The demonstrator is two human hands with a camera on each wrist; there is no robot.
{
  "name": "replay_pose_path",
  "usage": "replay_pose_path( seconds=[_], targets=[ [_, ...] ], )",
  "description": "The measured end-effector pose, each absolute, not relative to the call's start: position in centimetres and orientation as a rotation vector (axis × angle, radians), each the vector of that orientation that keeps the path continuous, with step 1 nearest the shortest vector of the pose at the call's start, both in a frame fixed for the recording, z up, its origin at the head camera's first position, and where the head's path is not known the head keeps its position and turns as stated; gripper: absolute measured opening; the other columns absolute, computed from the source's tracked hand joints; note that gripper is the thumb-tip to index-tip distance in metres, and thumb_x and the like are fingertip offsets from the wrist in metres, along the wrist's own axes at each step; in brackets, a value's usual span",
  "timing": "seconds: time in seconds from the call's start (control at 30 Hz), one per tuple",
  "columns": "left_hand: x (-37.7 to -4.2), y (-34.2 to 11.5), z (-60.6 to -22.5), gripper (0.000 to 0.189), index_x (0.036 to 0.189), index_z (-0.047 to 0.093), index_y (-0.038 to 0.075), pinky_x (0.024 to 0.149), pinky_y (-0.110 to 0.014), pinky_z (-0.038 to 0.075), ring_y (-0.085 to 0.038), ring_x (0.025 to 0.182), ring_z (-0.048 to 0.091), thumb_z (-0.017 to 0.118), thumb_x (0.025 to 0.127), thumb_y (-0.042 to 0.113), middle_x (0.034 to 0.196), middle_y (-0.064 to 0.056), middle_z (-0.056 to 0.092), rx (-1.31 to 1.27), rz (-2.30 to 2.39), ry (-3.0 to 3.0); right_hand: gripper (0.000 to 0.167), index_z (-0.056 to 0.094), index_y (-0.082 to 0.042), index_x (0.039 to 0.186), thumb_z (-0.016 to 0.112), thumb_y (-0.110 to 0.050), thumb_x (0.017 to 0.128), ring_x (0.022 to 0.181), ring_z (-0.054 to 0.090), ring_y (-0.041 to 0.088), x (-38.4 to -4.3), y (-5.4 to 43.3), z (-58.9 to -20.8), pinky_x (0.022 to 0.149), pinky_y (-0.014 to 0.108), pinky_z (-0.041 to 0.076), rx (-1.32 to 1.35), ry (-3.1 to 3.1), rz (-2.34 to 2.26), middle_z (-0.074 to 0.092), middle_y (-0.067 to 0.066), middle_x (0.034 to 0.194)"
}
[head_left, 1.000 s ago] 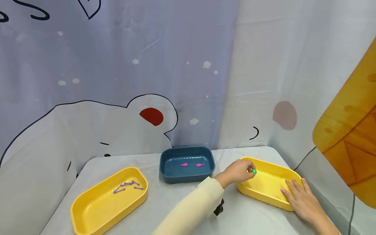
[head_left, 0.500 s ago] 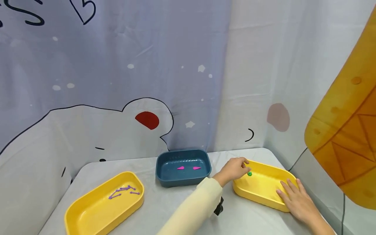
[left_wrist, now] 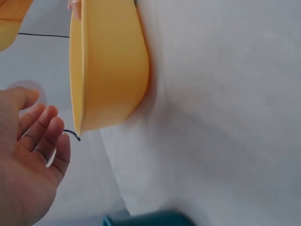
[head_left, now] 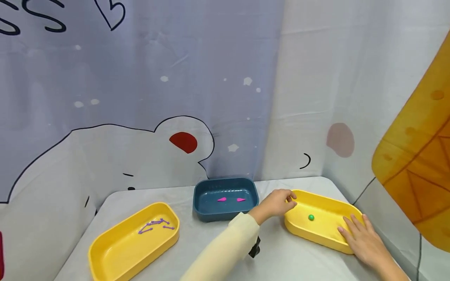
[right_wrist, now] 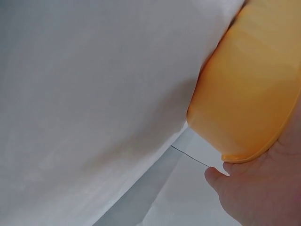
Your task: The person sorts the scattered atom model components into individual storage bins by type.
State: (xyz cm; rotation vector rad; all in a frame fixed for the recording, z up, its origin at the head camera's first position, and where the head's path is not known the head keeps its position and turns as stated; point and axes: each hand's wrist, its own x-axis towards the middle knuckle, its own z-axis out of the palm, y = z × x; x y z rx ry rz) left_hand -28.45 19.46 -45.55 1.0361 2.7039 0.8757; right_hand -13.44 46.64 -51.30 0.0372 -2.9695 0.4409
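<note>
A small green ball [head_left: 311, 217] lies on the floor of the right-hand yellow tray [head_left: 316, 234]. Just over that tray's left end hovers my left hand [head_left: 277, 202], its fingers loosely bent with nothing between them, as the left wrist view also shows of the hand [left_wrist: 35, 155]. At the tray's right end my right hand [head_left: 365, 240] rests across the rim, fingers spread and reaching inside. In the right wrist view the palm [right_wrist: 263, 188] lies against the yellow rim; most of those fingers are hidden there.
Left of my sleeved arm, a second yellow tray [head_left: 133, 269] holds several purple stick-like pieces [head_left: 145, 231]. A dark blue tray [head_left: 225, 216] stands at the back with two pink pieces [head_left: 222, 199]. Behind the white-covered table [head_left: 281, 265] hangs a printed curtain [head_left: 239, 58].
My left hand has let go of the green ball over the right-hand yellow tray and drawn back slightly left. The ball now lies further into the tray. My right hand stays on the rim.
</note>
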Motion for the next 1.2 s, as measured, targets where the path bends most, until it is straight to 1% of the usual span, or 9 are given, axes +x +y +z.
replay_pose_path(
  seconds=[0.13, 0.33, 0.5, 0.63, 0.77, 0.87, 0.97, 1.07, 1.2],
  targets=[
    [-28.4, 18.1, -45.5, 0.028, 0.122, 0.070, 0.014, 0.072, -0.013, 0.047, -0.002, 0.082, 0.055, 0.066, 0.099, 0.028, 0.094, 0.011, 0.066, 1.103, 0.858, 2.697, 0.071, 0.035, 0.017, 0.147, 0.031, -0.044, 0.111, 0.148, -0.018, 0.053, -13.6, 47.3, -51.2, 0.119, 0.060, -0.015, 0.034, -2.990, 0.473, 0.024, 0.046, 0.151],
    [-28.5, 16.1, -45.4, 0.026, 0.123, 0.070, 0.016, 0.074, -0.014, 0.048, -0.002, 0.082, 0.056, 0.064, 0.100, 0.028, 0.096, 0.011, 0.066, 1.128, 0.823, 2.731, 0.075, 0.033, 0.016, 0.148, 0.031, -0.048, 0.110, 0.146, -0.013, 0.058, -14.4, 48.2, -50.7, 0.113, 0.075, 0.000, -0.001, -3.017, 0.509, 0.021, 0.046, 0.152],
    [-27.9, 14.1, -45.2, 0.026, 0.123, 0.069, 0.019, 0.073, -0.014, 0.048, -0.002, 0.083, 0.056, 0.064, 0.100, 0.030, 0.098, 0.012, 0.065, 1.097, 0.771, 2.738, 0.077, 0.035, 0.017, 0.146, 0.032, -0.050, 0.109, 0.144, -0.003, 0.063, -15.0, 48.5, -51.1, 0.108, 0.078, 0.010, -0.038, -3.044, 0.497, 0.022, 0.048, 0.148],
    [-27.2, 12.3, -44.8, 0.026, 0.123, 0.068, 0.022, 0.074, -0.015, 0.048, -0.001, 0.087, 0.055, 0.065, 0.100, 0.032, 0.099, 0.013, 0.065, 1.099, 0.724, 2.776, 0.078, 0.035, 0.018, 0.144, 0.034, -0.052, 0.108, 0.143, 0.000, 0.063, -15.7, 48.8, -51.3, 0.102, 0.082, 0.016, -0.075, -3.043, 0.483, 0.023, 0.048, 0.147],
    [-26.7, 10.5, -44.1, 0.029, 0.126, 0.067, 0.023, 0.073, -0.017, 0.049, -0.002, 0.090, 0.055, 0.064, 0.100, 0.036, 0.101, 0.013, 0.064, 1.072, 0.724, 2.821, 0.078, 0.034, 0.017, 0.144, 0.041, -0.051, 0.107, 0.145, -0.002, 0.061, -15.9, 49.0, -50.6, 0.102, 0.083, 0.015, -0.086, -2.980, 0.491, 0.021, 0.047, 0.149],
    [-26.5, 8.7, -43.6, 0.033, 0.128, 0.066, 0.022, 0.076, -0.020, 0.051, -0.004, 0.095, 0.058, 0.063, 0.101, 0.039, 0.108, 0.009, 0.066, 1.040, 0.725, 2.850, 0.076, 0.035, 0.016, 0.143, 0.044, -0.050, 0.106, 0.146, -0.003, 0.060, -15.9, 48.7, -49.9, 0.104, 0.081, 0.012, -0.093, -2.949, 0.493, 0.022, 0.046, 0.148],
    [-26.5, 6.7, -43.4, 0.036, 0.131, 0.065, 0.021, 0.084, -0.024, 0.053, -0.006, 0.104, 0.060, 0.061, 0.101, 0.042, 0.116, 0.007, 0.068, 1.016, 0.709, 2.886, 0.068, 0.041, 0.013, 0.140, 0.051, -0.044, 0.105, 0.146, 0.006, 0.058, -15.7, 47.8, -49.3, 0.105, 0.080, 0.015, -0.047, -2.864, 0.461, 0.031, 0.044, 0.145],
    [-26.3, 4.9, -43.2, 0.039, 0.132, 0.064, 0.021, 0.091, -0.030, 0.052, -0.009, 0.109, 0.060, 0.060, 0.101, 0.044, 0.119, 0.006, 0.068, 0.985, 0.649, 2.948, 0.060, 0.046, 0.011, 0.138, 0.056, -0.037, 0.104, 0.147, 0.014, 0.056, -15.8, 46.4, -48.6, 0.108, 0.077, 0.016, 0.024, -2.781, 0.438, 0.039, 0.042, 0.142],
    [-25.7, 2.7, -43.0, 0.042, 0.135, 0.063, 0.019, 0.097, -0.038, 0.049, -0.014, 0.113, 0.059, 0.058, 0.102, 0.046, 0.122, 0.004, 0.068, 0.950, 0.556, 3.032, 0.060, 0.047, 0.010, 0.140, 0.055, -0.038, 0.104, 0.144, 0.022, 0.055, -16.1, 43.9, -47.3, 0.113, 0.073, 0.013, 0.083, -2.773, 0.454, 0.042, 0.039, 0.143]
  ],
)
